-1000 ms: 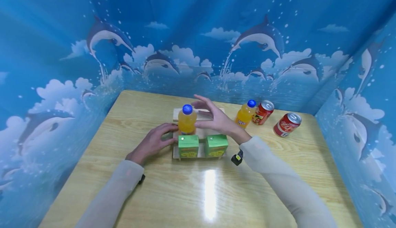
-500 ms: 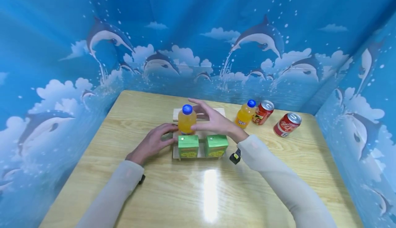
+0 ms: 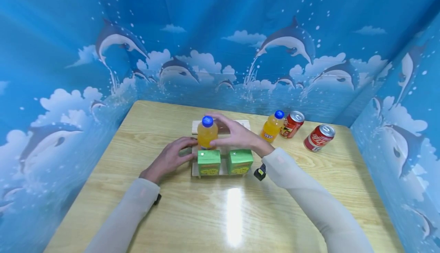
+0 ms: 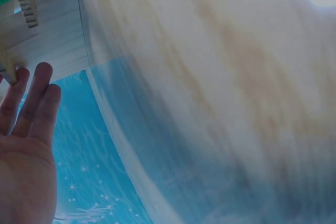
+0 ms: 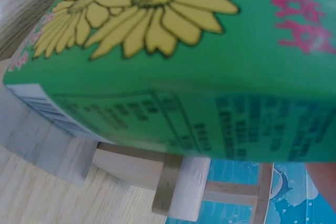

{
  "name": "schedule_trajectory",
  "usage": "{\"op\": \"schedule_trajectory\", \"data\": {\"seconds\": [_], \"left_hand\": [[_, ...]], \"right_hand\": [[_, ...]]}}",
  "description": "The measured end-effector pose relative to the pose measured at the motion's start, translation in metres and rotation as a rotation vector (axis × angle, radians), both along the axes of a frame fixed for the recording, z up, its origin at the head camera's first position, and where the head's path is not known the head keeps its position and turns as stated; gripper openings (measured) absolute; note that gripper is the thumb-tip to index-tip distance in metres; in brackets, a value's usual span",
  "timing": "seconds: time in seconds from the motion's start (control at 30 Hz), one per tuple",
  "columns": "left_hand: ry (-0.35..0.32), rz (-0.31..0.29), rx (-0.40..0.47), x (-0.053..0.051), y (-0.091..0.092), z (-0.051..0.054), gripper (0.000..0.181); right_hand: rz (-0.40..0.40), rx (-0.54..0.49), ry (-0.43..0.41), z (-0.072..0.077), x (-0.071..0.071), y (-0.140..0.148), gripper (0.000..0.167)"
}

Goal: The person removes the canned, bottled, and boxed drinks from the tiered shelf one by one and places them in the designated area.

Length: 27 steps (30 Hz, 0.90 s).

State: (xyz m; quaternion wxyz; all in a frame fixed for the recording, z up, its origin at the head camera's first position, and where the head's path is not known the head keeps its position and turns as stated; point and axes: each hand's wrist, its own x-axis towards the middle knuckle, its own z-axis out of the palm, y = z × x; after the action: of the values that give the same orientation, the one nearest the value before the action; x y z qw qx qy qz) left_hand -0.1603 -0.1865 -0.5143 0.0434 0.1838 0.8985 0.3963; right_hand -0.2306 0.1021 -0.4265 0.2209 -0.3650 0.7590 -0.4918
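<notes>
Only head cam gets the orange bottle (image 3: 207, 135) pinched by the right hand (image 3: 238, 134), upright, cap (image 3: 207, 121) up near the left edge of the rack (image 3: 245, 124), left hand (image 4: 27, 156) straight-fingered.

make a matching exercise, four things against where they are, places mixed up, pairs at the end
1. left hand
2. right hand
3. green cartons
4. red cans

A. front of the wooden rack
B. on the table, right of the rack
C. rack's left edge
D. close at the right side of the rack's orange bottle

Pairs: 1-C, 2-D, 3-A, 4-B
</notes>
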Motion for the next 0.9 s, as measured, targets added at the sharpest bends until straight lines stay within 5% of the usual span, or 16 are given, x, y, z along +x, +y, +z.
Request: {"op": "schedule_trajectory", "data": {"seconds": [0.4, 0.9], "left_hand": [[0.030, -0.009, 0.017, -0.0003, -0.0015, -0.0006, 0.050], [0.021, -0.019, 0.031, -0.0015, -0.0009, -0.0020, 0.051]], "right_hand": [[-0.026, 0.101, -0.039, 0.0041, 0.0008, -0.0058, 0.087], [-0.060, 0.038, -0.033, 0.0084, 0.0035, -0.0025, 0.072]]}}
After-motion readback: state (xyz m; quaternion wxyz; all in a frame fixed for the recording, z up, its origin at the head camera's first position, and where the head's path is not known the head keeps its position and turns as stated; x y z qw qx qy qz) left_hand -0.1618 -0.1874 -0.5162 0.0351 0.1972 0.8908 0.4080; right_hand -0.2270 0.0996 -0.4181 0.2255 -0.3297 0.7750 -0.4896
